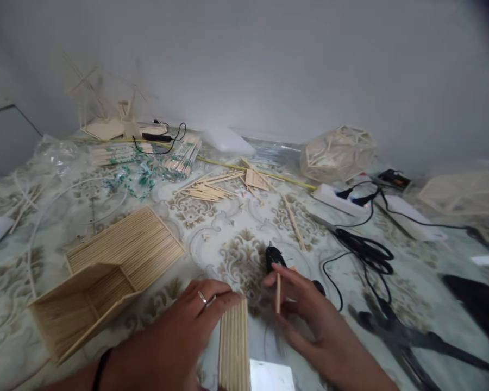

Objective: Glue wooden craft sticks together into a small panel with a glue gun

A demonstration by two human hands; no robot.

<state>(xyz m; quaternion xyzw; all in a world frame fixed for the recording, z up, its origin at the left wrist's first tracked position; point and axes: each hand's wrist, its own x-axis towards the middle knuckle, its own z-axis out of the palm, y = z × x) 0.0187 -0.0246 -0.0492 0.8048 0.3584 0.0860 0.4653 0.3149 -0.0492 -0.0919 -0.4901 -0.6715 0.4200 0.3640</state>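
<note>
My left hand (187, 326), with a ring on one finger, grips a narrow panel of wooden sticks laid side by side (233, 345) near the table's front edge. Between the fingertips of my right hand (307, 320) is a short wooden stick (278, 293), held upright just right of the panel. Behind that hand lies a black glue gun (274, 256), partly covered by the fingers. To the left stands an open box of wooden sticks (85, 309), in front of a flat slatted stick panel (126, 239).
Loose sticks (209, 187) and stick packets (183, 155) lie farther back. On the right are black-handled scissors (362, 247), dark pliers (407, 336), cords and a white power strip (342, 201). A wrapped stick model (338, 152) stands near the wall.
</note>
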